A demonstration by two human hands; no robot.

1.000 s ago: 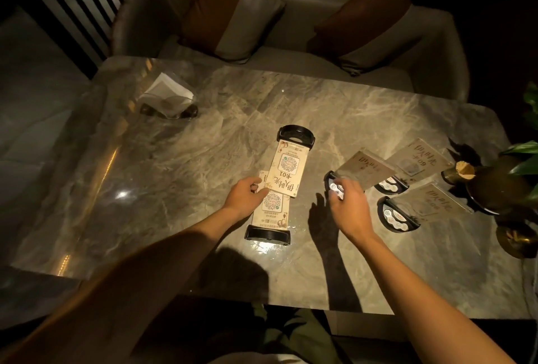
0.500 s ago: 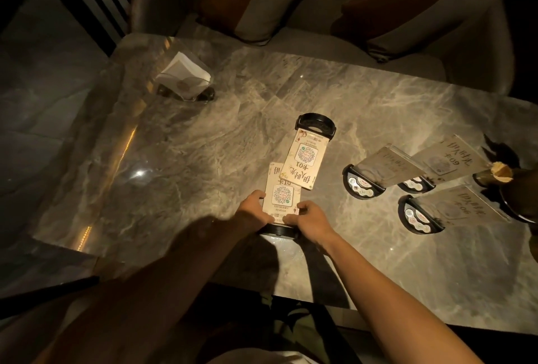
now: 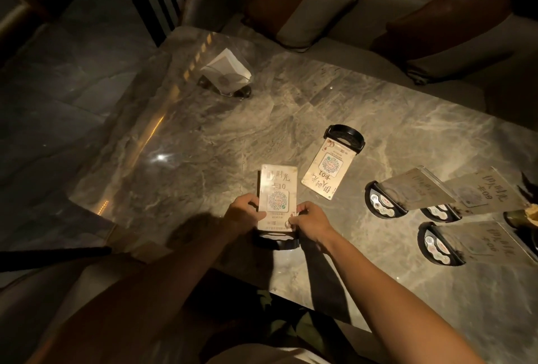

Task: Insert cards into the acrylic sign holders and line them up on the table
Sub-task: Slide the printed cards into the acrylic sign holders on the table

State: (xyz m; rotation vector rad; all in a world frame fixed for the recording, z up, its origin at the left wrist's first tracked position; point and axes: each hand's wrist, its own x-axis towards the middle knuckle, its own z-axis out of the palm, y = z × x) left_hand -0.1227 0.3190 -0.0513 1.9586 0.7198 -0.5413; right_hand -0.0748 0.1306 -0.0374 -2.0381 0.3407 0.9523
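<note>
Both hands pinch the lower edges of a clear acrylic sign holder with a cream QR-code card point(image 3: 277, 197): the left hand point(image 3: 243, 212) clasps its left side, the right hand point(image 3: 309, 222) its right. The holder is tilted up over its black base point(image 3: 276, 241), near the front edge of the grey marble table point(image 3: 233, 131). Just beyond, a second carded holder point(image 3: 327, 171) lies flat. Three more holders point(image 3: 407, 192) stand together to the right. A clear napkin holder with white napkins point(image 3: 228, 72) sits at the far left.
</note>
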